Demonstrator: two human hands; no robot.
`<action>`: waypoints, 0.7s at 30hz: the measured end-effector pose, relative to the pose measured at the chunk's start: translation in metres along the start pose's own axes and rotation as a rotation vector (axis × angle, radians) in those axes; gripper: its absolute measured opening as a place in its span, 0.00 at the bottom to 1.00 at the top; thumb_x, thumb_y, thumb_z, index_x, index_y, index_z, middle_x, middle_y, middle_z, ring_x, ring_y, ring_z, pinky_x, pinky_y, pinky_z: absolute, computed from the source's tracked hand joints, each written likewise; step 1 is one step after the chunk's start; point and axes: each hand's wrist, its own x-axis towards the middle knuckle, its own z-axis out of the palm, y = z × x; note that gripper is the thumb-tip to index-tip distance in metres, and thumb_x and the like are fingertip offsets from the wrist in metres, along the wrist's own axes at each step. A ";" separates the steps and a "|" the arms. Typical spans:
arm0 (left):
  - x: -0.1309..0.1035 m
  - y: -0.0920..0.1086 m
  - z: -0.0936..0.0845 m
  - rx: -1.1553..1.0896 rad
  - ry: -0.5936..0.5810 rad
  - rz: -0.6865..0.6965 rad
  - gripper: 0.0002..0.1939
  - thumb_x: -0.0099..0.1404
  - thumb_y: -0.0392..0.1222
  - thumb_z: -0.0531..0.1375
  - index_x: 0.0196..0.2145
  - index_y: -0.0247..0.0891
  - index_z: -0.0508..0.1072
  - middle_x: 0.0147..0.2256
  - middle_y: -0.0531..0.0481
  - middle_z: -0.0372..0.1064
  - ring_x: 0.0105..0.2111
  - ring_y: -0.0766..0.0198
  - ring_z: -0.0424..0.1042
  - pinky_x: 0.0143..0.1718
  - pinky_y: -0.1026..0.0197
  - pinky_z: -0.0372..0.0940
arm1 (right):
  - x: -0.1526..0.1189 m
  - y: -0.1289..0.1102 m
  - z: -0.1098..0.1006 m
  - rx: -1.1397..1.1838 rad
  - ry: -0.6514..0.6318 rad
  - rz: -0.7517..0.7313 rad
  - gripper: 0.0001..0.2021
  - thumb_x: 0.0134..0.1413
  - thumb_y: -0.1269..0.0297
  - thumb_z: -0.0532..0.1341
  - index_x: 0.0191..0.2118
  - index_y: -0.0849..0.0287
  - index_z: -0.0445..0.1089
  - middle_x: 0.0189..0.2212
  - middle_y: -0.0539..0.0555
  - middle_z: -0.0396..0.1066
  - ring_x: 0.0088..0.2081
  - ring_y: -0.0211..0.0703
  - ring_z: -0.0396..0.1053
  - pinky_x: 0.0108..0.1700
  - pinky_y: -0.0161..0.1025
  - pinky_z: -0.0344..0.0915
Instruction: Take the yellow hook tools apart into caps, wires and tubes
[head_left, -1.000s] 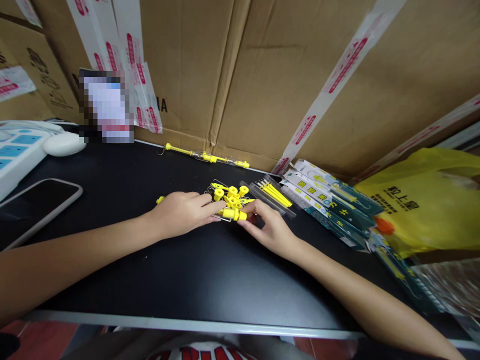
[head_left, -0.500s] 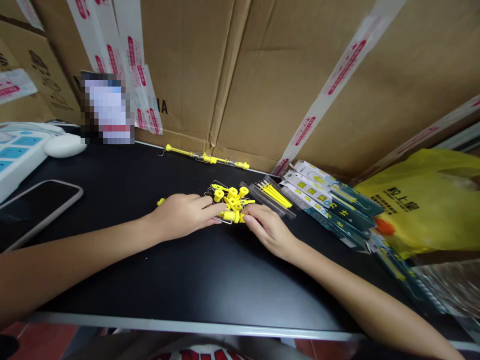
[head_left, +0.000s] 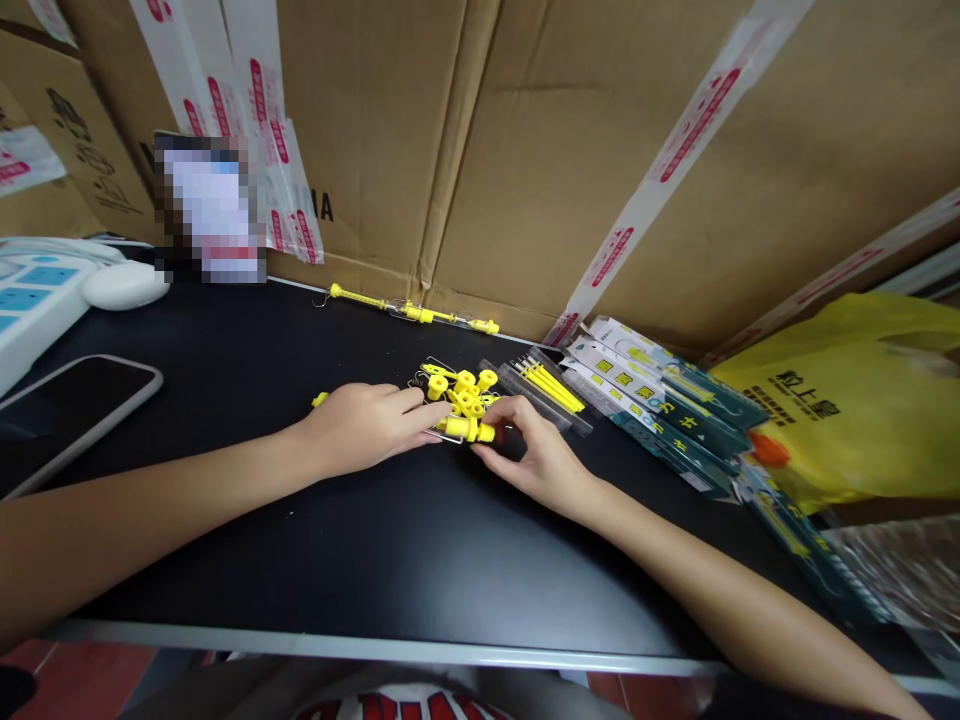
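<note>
A cardboard box (head_left: 600, 150) stands behind a black table (head_left: 420, 560). At the right, a yellow plastic bag (head_left: 840, 400) lies near printed spring-scale boxes (head_left: 664, 415). The person's left hand (head_left: 360, 430) is closed in a grasp; the right hand (head_left: 538, 455) curves its thumb and fingers, and whether they press on anything cannot be told. The grasped thing is 1 yellow spring scale (head_left: 461, 430) at mid-table, its right end between the right fingertips. Just beyond lie yellow caps (head_left: 466, 384), with slim yellow rods (head_left: 553, 387) farther right.
</note>
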 end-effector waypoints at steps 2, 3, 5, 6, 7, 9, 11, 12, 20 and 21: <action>0.000 0.000 0.000 -0.014 0.007 -0.003 0.14 0.68 0.48 0.52 0.47 0.42 0.69 0.28 0.54 0.68 0.26 0.68 0.69 0.23 0.67 0.55 | 0.000 -0.002 -0.001 -0.003 -0.014 0.031 0.14 0.53 0.63 0.61 0.42 0.55 0.55 0.34 0.52 0.64 0.31 0.40 0.63 0.33 0.39 0.64; 0.000 0.000 0.000 -0.021 0.007 -0.003 0.14 0.68 0.48 0.52 0.47 0.42 0.69 0.28 0.54 0.68 0.27 0.68 0.69 0.23 0.67 0.55 | 0.001 -0.004 -0.002 -0.009 -0.022 0.045 0.14 0.54 0.62 0.60 0.43 0.55 0.55 0.34 0.52 0.64 0.30 0.40 0.62 0.33 0.39 0.64; -0.001 0.000 0.000 -0.025 0.006 0.001 0.14 0.68 0.48 0.52 0.47 0.42 0.69 0.28 0.54 0.69 0.27 0.68 0.70 0.24 0.67 0.55 | 0.002 -0.007 -0.005 -0.032 -0.033 0.054 0.09 0.58 0.61 0.56 0.42 0.56 0.57 0.33 0.52 0.64 0.31 0.40 0.62 0.34 0.39 0.63; -0.001 0.000 0.000 -0.021 0.004 0.003 0.13 0.68 0.48 0.52 0.47 0.42 0.69 0.29 0.55 0.69 0.27 0.68 0.70 0.24 0.67 0.55 | 0.003 -0.009 -0.006 -0.046 -0.039 0.046 0.06 0.60 0.62 0.54 0.41 0.56 0.58 0.32 0.52 0.65 0.31 0.40 0.63 0.36 0.40 0.63; -0.001 0.000 0.000 -0.015 0.001 0.004 0.13 0.68 0.48 0.52 0.47 0.42 0.69 0.28 0.55 0.69 0.27 0.68 0.70 0.24 0.67 0.55 | 0.004 -0.010 -0.007 -0.061 -0.046 0.032 0.05 0.62 0.62 0.52 0.39 0.57 0.59 0.31 0.53 0.65 0.32 0.41 0.63 0.37 0.40 0.63; -0.001 0.000 0.000 -0.006 -0.003 0.001 0.14 0.68 0.48 0.53 0.47 0.42 0.69 0.28 0.55 0.69 0.27 0.68 0.70 0.24 0.67 0.55 | 0.005 -0.010 -0.008 -0.083 -0.051 0.009 0.07 0.63 0.63 0.50 0.35 0.57 0.61 0.29 0.53 0.66 0.32 0.42 0.64 0.37 0.41 0.62; 0.000 0.000 0.000 -0.004 -0.007 -0.002 0.14 0.68 0.48 0.52 0.46 0.42 0.69 0.28 0.54 0.69 0.27 0.68 0.69 0.24 0.67 0.55 | 0.005 -0.008 -0.007 -0.083 -0.036 0.007 0.06 0.62 0.62 0.53 0.36 0.57 0.62 0.29 0.53 0.66 0.31 0.42 0.64 0.36 0.40 0.63; 0.000 0.000 0.000 -0.005 -0.006 -0.002 0.14 0.68 0.48 0.52 0.46 0.42 0.69 0.28 0.54 0.68 0.27 0.68 0.69 0.24 0.67 0.55 | 0.004 -0.007 -0.005 -0.077 -0.022 0.009 0.05 0.60 0.62 0.54 0.37 0.57 0.62 0.29 0.53 0.67 0.31 0.41 0.64 0.36 0.40 0.63; 0.000 0.000 0.001 -0.006 -0.005 0.001 0.13 0.68 0.48 0.52 0.47 0.42 0.69 0.28 0.55 0.68 0.26 0.68 0.69 0.23 0.66 0.54 | 0.000 -0.001 0.001 -0.066 0.024 -0.025 0.07 0.56 0.67 0.58 0.39 0.55 0.58 0.31 0.52 0.66 0.30 0.40 0.64 0.35 0.40 0.64; 0.000 0.000 0.001 -0.002 -0.004 0.000 0.13 0.68 0.48 0.52 0.46 0.42 0.69 0.28 0.55 0.68 0.26 0.68 0.69 0.22 0.66 0.54 | 0.000 -0.002 0.000 -0.056 0.019 -0.011 0.09 0.55 0.65 0.59 0.40 0.55 0.58 0.32 0.52 0.66 0.30 0.40 0.64 0.34 0.40 0.64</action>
